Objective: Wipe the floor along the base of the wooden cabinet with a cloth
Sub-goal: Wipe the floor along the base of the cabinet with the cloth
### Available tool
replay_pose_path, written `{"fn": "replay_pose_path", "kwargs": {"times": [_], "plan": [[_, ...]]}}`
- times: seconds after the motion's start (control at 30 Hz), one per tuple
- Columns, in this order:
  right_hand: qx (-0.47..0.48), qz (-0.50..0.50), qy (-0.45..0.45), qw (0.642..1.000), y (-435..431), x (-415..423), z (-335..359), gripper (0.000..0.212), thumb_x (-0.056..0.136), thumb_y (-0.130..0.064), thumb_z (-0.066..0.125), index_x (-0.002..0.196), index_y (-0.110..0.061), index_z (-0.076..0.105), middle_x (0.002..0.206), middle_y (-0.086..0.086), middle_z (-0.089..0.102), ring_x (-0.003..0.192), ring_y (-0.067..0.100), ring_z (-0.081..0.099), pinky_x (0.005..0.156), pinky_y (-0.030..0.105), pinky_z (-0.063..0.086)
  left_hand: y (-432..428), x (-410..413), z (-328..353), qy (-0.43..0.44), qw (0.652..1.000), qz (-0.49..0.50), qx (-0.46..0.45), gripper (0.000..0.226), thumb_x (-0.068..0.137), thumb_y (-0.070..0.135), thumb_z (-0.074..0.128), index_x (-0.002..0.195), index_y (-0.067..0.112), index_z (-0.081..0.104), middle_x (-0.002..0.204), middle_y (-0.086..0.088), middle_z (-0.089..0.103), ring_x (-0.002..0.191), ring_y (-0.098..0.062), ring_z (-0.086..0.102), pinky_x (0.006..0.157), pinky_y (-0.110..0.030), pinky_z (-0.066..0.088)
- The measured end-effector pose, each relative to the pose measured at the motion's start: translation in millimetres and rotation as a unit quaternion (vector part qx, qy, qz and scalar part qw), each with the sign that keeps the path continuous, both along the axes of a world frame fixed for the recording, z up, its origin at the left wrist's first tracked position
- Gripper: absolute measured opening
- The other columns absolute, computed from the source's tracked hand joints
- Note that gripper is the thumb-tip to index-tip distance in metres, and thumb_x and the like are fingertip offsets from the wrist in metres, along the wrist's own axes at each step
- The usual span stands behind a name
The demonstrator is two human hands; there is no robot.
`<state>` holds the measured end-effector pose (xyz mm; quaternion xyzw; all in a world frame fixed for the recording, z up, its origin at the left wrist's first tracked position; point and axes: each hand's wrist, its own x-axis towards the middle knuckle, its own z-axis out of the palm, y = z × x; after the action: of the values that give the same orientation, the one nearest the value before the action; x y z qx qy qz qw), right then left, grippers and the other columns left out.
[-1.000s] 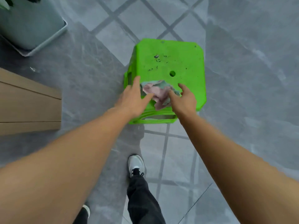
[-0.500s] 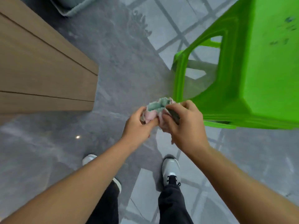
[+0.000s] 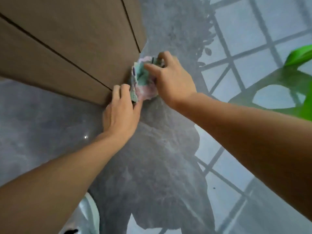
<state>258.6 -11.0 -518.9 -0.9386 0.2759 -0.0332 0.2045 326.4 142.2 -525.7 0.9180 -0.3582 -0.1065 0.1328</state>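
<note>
A crumpled pink and green cloth (image 3: 143,81) rests on the grey floor (image 3: 160,149) right at the corner of the wooden cabinet (image 3: 67,39). My left hand (image 3: 120,115) grips its near end, fingers touching the cabinet's bottom edge. My right hand (image 3: 170,78) holds the far end from above. The cloth is bunched between both hands and touches the cabinet base.
A green plastic stool (image 3: 290,92) stands at the right edge. My white shoe (image 3: 84,217) shows at the bottom left. The glossy floor reflects a window grid (image 3: 244,48) and a plant.
Both hands have carried the cloth from beside the stool, where it was held in the air, to the cabinet's corner at floor level. The view has dropped closer to the floor.
</note>
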Motion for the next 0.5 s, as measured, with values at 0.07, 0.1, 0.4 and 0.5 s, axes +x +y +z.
{"fn": "replay_pose_path", "kwargs": {"times": [0.07,0.1,0.4,0.5], "plan": [[-0.080,0.023,-0.009,0.997,1.5,17.3,-20.9,0.051,0.086,-0.021,0.051,0.137,-0.024,0.054,0.135,0.024,0.047,0.117,0.044,0.047,0.095,0.047,0.042,11.1,0.9,-22.2,-0.054,0.998,-0.010,0.030,0.057,0.086,0.041,0.062,0.132,0.011,0.047,0.126,-0.015,0.051,0.099,-0.041,0.060,0.070,-0.047,0.050],[-0.082,0.048,-0.014,0.995,6.7,19.0,-27.8,0.054,0.085,-0.024,0.050,0.139,-0.023,0.052,0.138,0.028,0.045,0.122,0.047,0.044,0.101,0.051,0.039,18.8,-3.1,-30.0,-0.069,0.996,-0.026,0.051,0.071,0.084,0.044,0.065,0.142,0.010,0.042,0.131,-0.016,0.050,0.106,-0.040,0.057,0.078,-0.048,0.051],[-0.142,0.396,0.164,0.892,-22.2,4.8,-29.5,0.071,0.083,-0.078,0.029,0.148,-0.054,0.015,0.162,0.013,0.018,0.148,0.043,0.001,0.111,0.071,0.010,116.2,-18.1,-20.0,0.192,0.925,0.223,0.240,0.149,0.040,0.101,0.038,0.157,0.026,-0.016,0.164,-0.013,-0.022,0.145,-0.055,-0.005,0.111,-0.075,0.011],[-0.152,0.320,0.181,0.918,-63.8,16.2,-37.3,0.065,0.086,-0.076,0.027,0.146,-0.060,0.007,0.164,0.006,0.014,0.150,0.035,-0.002,0.113,0.066,0.011,130.0,-16.2,-28.2,0.279,0.900,0.210,0.261,0.154,0.012,0.107,0.018,0.126,0.038,-0.059,0.136,-0.001,-0.066,0.137,-0.051,-0.040,0.111,-0.075,-0.007]]}}
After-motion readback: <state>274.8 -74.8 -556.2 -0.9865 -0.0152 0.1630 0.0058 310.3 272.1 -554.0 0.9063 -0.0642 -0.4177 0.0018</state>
